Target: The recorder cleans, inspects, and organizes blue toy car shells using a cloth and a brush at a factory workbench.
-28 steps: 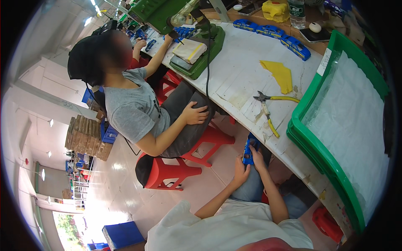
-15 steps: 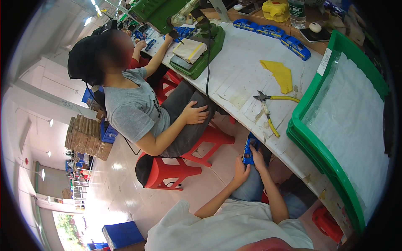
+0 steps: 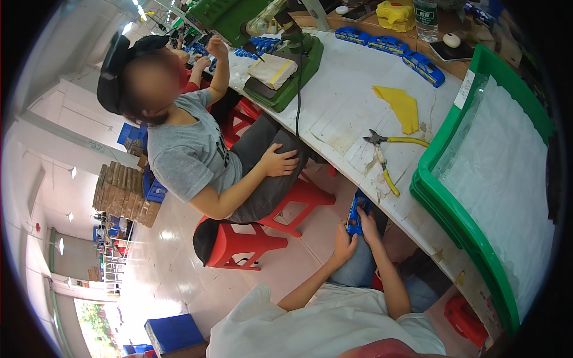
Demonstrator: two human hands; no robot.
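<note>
Over my lap, beside the table's near edge, I hold a blue toy car (image 3: 354, 223) with both hands. My left hand (image 3: 344, 243) is closed on its lower left side. From the right, my right hand (image 3: 367, 227) grips the same car, its thumb lying on the top. My fingers cover part of the car. Above them on the table lie cutting pliers (image 3: 382, 149) with yellow handles, spread apart. A folded yellow cloth (image 3: 399, 107) lies just beyond the pliers. Several more blue toy cars (image 3: 422, 67) stand in a row farther back.
A green crate (image 3: 425, 173) lined with clear plastic takes up the table's right side. At the far left of the table stands a green bench press (image 3: 310, 65) with a hanging cable. A co-worker (image 3: 185, 149) sits left of me on a red stool (image 3: 298, 206).
The co-worker has raised a hand from the press and turned their head toward me. My hands and the car stay in nearly the same place.
</note>
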